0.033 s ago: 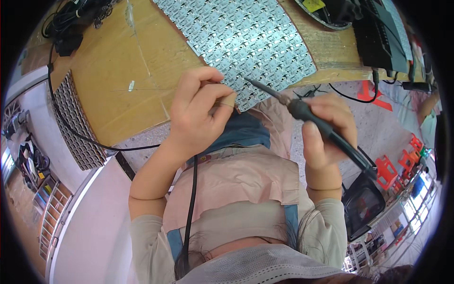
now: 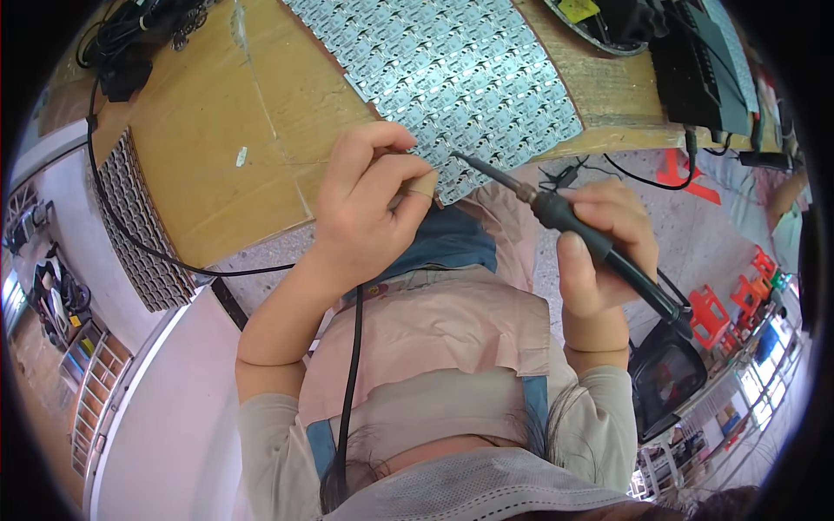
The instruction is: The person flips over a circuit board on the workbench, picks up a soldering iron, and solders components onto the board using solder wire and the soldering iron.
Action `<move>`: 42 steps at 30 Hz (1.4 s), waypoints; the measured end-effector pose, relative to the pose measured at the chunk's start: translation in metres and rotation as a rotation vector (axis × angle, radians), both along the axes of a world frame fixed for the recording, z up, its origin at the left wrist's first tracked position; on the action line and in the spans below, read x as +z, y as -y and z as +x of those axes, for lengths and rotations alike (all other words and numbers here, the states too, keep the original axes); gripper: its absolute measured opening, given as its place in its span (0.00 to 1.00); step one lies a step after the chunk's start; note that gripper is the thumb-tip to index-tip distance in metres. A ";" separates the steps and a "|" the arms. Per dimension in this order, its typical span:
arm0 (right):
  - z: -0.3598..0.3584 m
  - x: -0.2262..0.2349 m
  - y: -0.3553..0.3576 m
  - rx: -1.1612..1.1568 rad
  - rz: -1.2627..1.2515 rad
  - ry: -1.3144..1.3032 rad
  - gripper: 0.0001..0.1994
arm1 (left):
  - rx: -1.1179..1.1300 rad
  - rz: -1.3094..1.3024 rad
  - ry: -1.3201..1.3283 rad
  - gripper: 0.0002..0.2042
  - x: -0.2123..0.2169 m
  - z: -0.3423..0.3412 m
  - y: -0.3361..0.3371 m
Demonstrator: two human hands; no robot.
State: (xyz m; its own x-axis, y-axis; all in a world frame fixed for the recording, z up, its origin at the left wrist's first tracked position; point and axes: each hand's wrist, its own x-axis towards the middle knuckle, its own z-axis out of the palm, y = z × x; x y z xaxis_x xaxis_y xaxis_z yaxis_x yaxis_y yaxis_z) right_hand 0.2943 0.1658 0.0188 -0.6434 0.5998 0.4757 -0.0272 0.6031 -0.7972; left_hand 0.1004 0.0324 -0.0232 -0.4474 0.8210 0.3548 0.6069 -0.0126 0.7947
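Observation:
A sheet of small silvery circuit boards (image 2: 452, 78) lies on the wooden table, its near corner at the front edge. In my right hand (image 2: 608, 234) is a soldering iron (image 2: 569, 213) with a dark grip, held like a pen. Its tip points left and away, at the near part of the sheet, and seems to touch it. My left hand (image 2: 369, 204) is at the sheet's near left edge, finger and thumb pinched on a very thin strand of solder wire (image 2: 419, 193). The fingers hide most of the wire.
At the table's left edge stands another stack of boards (image 2: 143, 226), with a black cable (image 2: 195, 271) running past it. A black box (image 2: 699, 78) with cords is at the far right, beside a dark round dish (image 2: 599, 30). A white scrap (image 2: 241, 156) lies on the wooden table (image 2: 208, 113).
The iron's tip has shifted slightly toward me and to the right on the sheet. My right hand moved a little with it. My left hand has barely moved.

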 end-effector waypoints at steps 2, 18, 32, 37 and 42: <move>0.003 0.004 0.003 0.000 -0.012 0.047 0.13 | -0.021 -0.011 -0.004 0.09 -0.002 -0.001 0.001; -0.003 0.004 0.002 0.047 0.020 0.117 0.13 | -0.031 -0.006 -0.033 0.10 -0.002 -0.003 -0.002; 0.014 0.006 0.007 0.027 -0.007 0.119 0.12 | -0.130 0.002 -0.035 0.10 0.000 0.004 -0.001; 0.012 0.005 0.007 0.024 -0.007 0.128 0.11 | -0.138 0.017 -0.056 0.11 0.001 0.003 -0.004; 0.012 0.007 0.006 0.043 0.019 0.148 0.12 | -0.124 0.004 -0.054 0.11 0.002 0.004 -0.004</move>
